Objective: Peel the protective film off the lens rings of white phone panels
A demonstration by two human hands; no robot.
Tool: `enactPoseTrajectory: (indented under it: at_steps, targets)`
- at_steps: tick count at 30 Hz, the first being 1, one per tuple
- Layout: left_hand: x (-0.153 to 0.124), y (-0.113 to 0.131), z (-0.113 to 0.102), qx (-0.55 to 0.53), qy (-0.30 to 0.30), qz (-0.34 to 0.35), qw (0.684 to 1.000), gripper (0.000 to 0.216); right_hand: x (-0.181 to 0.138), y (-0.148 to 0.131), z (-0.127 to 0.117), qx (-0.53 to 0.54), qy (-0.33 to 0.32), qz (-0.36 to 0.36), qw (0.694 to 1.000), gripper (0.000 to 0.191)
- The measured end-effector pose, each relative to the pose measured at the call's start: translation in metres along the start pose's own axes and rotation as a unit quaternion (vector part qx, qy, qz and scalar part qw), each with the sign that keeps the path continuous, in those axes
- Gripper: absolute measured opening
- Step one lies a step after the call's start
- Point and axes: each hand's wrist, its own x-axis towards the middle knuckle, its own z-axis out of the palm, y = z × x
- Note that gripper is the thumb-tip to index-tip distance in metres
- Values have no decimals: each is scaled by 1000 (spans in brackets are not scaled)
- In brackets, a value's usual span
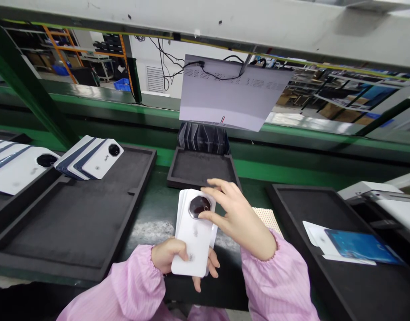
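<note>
A small fanned stack of white phone back covers (193,240), each long and flat with rounded corners, is held upright above the bench. The front one shows a dark round camera area (200,206). My left hand (183,258) grips the stack near its lower end, thumb across the front and fingers behind. At the top right corner is my right hand (233,214), its thumb by the camera area and its fingers at the upper edge. Whether those fingertips pinch the front cover or only touch it, I cannot tell.
On the left, a black foam tray (67,232) has fanned white covers (98,160) at its far end. A smaller black tray (201,166) with upright dark pieces (203,137) stands behind my hands. The right tray (375,290) carries a blue-filmed piece (362,245).
</note>
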Motion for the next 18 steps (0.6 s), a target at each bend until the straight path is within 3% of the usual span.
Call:
enactPoseTrajectory:
  at_steps: [2,5,7,10,12,14,16,18]
  targets:
    - [0,0,0,13,-1,-1,1000,53,3,5,3,-1,-19,32,999,55]
    - [0,0,0,22,3,-10,1000,54,9,17,4,47,-80,74,993,31]
    - [0,0,-1,20,7,-14,1000,54,11,26,-3,83,-60,113,988,18]
    - [-1,0,-2,10,11,-6,1000,53,7,43,-22,182,103,158,965,21]
    - [-2,1,-2,-10,4,24,1000,55,0,60,-37,252,254,163,919,23]
    - [-4,2,0,-30,-10,65,997,63,-7,78,-44,282,345,170,879,26]
    - [-6,3,1,-39,-32,95,994,73,-13,92,-38,269,297,197,895,26]
    - [-8,3,2,-40,-47,102,993,76,-17,98,-16,219,152,221,938,24]
